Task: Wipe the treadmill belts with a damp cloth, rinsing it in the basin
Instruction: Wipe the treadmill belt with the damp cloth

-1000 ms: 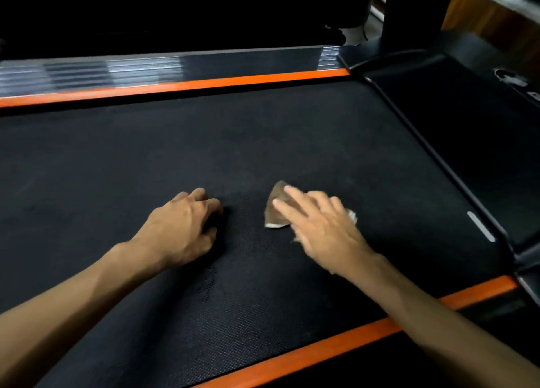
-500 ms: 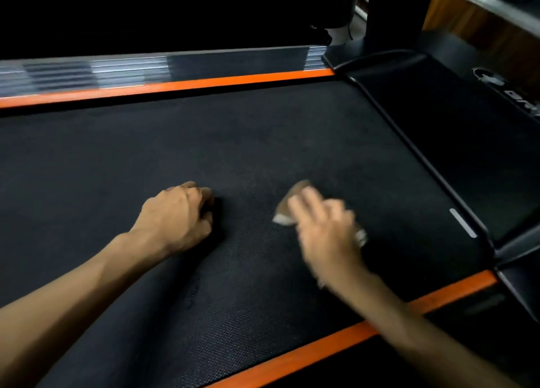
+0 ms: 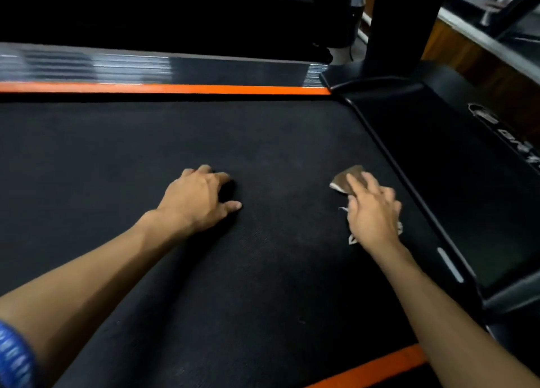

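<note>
Most of the cloth [image 3: 349,180] is hidden from me: my right hand [image 3: 372,212] lies flat over it, and I see only a brown corner with a pale edge poking out past the fingertips, plus pale scraps at the heel of the hand. The fingers are straight and close together, pressing the cloth down on the belt [image 3: 263,270], near the belt's right end and just beside the black cover [image 3: 455,183].

My left hand [image 3: 198,200] rests on the belt well apart from the cloth, fingers curled under, thumb pointing right. The fingertips tuck into shadow, so I cannot tell how tightly they close; nothing shows in the hand. A blue patterned sleeve [image 3: 14,358] is cut off at the lower left corner.

White lettering [image 3: 508,135] and a logo sit on the cover at the right edge, but they are slanted, blurred and partly cropped; I cannot read them. A short white bar [image 3: 450,265] marks the cover's near side.

Orange stripes [image 3: 175,89] edge the belt far and near; the near one is cut off by the frame. The black post [image 3: 397,22] runs out of the top. Beyond the far rail all is dark, and I make out nothing there.
</note>
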Demonstrator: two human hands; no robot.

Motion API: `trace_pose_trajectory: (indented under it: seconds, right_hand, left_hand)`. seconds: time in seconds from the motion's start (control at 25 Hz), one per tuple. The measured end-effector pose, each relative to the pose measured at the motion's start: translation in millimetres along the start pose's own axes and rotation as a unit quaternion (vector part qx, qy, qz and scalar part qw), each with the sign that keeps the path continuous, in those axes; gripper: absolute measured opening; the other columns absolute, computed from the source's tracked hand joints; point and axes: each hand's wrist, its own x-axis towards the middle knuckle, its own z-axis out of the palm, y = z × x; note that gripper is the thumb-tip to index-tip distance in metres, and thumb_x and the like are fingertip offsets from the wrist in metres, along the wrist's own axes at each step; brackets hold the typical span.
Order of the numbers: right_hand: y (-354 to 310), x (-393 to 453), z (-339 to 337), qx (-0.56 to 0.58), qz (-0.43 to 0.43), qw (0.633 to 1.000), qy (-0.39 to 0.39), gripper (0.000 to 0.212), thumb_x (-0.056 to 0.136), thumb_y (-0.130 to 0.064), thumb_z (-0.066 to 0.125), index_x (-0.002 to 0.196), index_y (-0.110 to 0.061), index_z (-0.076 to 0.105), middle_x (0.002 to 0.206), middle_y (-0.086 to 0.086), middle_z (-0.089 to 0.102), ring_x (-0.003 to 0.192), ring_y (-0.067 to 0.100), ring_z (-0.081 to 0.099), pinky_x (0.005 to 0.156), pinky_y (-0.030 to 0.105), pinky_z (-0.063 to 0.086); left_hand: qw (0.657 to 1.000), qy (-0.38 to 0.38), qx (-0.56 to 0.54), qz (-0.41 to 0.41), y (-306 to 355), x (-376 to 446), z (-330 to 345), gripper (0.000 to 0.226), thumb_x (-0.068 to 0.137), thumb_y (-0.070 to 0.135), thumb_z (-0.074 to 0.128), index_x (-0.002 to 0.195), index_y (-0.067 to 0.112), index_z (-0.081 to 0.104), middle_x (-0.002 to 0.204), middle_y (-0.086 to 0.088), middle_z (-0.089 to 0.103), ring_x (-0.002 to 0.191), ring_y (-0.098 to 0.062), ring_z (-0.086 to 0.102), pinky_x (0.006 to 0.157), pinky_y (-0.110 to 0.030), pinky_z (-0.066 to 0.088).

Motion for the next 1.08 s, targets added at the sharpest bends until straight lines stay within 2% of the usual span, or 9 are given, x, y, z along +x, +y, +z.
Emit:
trace_pose_trajectory:
  seconds: [0.12,0.28,0.36,0.44,0.6,0.68,0.8,0.96,1.08]
  right_hand:
    - [-24.3,-11.5,7.6,-0.019,0.004,0.999,0.050,0.054,0.089,-0.019,0.063,0.140,-0.026,0.049,0.154,0.003,0.037,0.116,0.032,0.044,0.091,0.045,0.037]
    - [-58.7,-45.3,19.4,0.045,-0.294,0.954,0.029,0.053,0.082,-0.014,0.063,0.132,-0.028,0.056,0.146,0.001,0.049,0.107,0.026,0.052,0.080,0.041,0.046]
    - [-45.4,-7.7,14.7,0.062,-0.365,0.929,0.023,0.052,0.081,-0.014,0.052,0.131,-0.027,0.059,0.144,0.001,0.052,0.104,0.027,0.055,0.077,0.042,0.046]
    - [-21.5,44.4,20.3,0.008,-0.322,0.945,0.049,0.054,0.080,-0.015,0.048,0.131,-0.027,0.060,0.143,0.000,0.053,0.101,0.032,0.056,0.076,0.042,0.046]
    - [11.5,144.3,27.0,-0.032,0.002,0.999,0.003,0.046,0.097,-0.019,0.050,0.142,-0.029,0.046,0.153,-0.002,0.036,0.122,0.033,0.039,0.096,0.045,0.033]
    - [-11.7,164.5,25.5,-0.034,0.070,0.997,0.008,0.043,0.096,-0.022,0.052,0.138,-0.026,0.047,0.149,0.001,0.036,0.121,0.035,0.038,0.095,0.046,0.033]
    - [-77.6,145.9,33.5,-0.025,-0.109,0.994,0.009,0.046,0.092,-0.019,0.053,0.136,-0.026,0.045,0.145,0.001,0.038,0.115,0.036,0.042,0.087,0.043,0.037]
    - [-95.5,108.1,39.2,0.084,-0.389,0.916,-0.052,0.052,0.092,-0.012,0.055,0.142,-0.025,0.050,0.155,0.000,0.037,0.118,0.033,0.040,0.093,0.045,0.034]
    - [-57.4,159.1,39.2,0.012,-0.311,0.950,-0.013,0.055,0.089,-0.009,0.052,0.140,-0.027,0.051,0.152,-0.002,0.041,0.114,0.036,0.046,0.090,0.045,0.039]
  left_hand:
    - [0.998,-0.054,0.009,-0.029,17.6,19.2,-16.6,0.098,0.068,0.075,0.066,0.150,0.043,0.022,0.142,-0.007,0.031,0.132,-0.034,0.030,0.099,-0.051,0.043]
    - [0.990,-0.135,0.029,-0.020,23.7,42.8,-12.2,0.114,0.061,0.066,0.078,0.149,0.053,0.006,0.161,0.004,-0.006,0.147,-0.035,-0.005,0.106,-0.072,0.022]
    - [0.984,-0.174,0.030,-0.020,26.5,54.6,-14.1,0.119,0.059,0.062,0.082,0.147,0.057,0.000,0.161,0.005,-0.014,0.146,-0.039,-0.011,0.107,-0.072,0.022]
    - [0.979,-0.197,0.048,-0.024,29.9,64.4,-17.4,0.123,0.059,0.060,0.083,0.146,0.058,-0.004,0.160,0.002,-0.018,0.145,-0.044,-0.011,0.108,-0.068,0.025]
    - [0.974,-0.218,0.053,-0.034,35.6,68.6,-20.4,0.125,0.060,0.055,0.085,0.145,0.058,-0.007,0.159,0.001,-0.025,0.144,-0.047,-0.016,0.110,-0.068,0.023]
    - [0.973,-0.220,0.064,-0.029,35.5,70.5,-20.8,0.125,0.060,0.056,0.084,0.145,0.058,-0.008,0.159,0.001,-0.026,0.144,-0.047,-0.016,0.110,-0.068,0.023]
    - [0.971,-0.223,0.084,-0.026,34.5,70.8,-22.7,0.126,0.059,0.060,0.083,0.144,0.059,-0.010,0.159,-0.001,-0.027,0.144,-0.048,-0.015,0.110,-0.067,0.024]
    - [0.971,-0.224,0.082,-0.021,32.8,71.1,-21.6,0.126,0.058,0.062,0.082,0.144,0.059,-0.010,0.158,0.001,-0.028,0.144,-0.046,-0.017,0.111,-0.067,0.022]
    - [0.971,-0.226,0.072,-0.025,31.4,70.4,-21.8,0.127,0.056,0.063,0.083,0.142,0.062,-0.011,0.158,0.003,-0.030,0.143,-0.046,-0.019,0.109,-0.069,0.024]
